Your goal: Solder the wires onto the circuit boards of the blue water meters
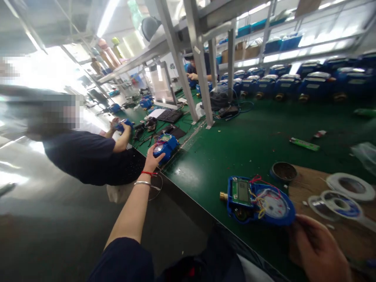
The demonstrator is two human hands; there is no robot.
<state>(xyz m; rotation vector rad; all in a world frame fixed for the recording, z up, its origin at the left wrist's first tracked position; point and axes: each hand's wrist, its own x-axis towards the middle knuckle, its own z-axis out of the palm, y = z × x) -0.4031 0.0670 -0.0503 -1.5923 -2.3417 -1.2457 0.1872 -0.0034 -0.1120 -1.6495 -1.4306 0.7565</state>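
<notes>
My left arm reaches out to the far left, where my left hand grips a blue water meter at the table edge. Wires and a circuit board show on top of that meter. Close to me lies a second, opened blue water meter, with a green board and small display, a round clear dial, red and yellow wires, and a brass fitting on its left end. The fingers of my right hand pinch the right rim of this nearer meter.
Rolls of solder wire and tape lie on cardboard beside a round tin. Rows of blue meters stand at the back. Metal posts rise from the green table. A co-worker sits at left, another person behind the posts.
</notes>
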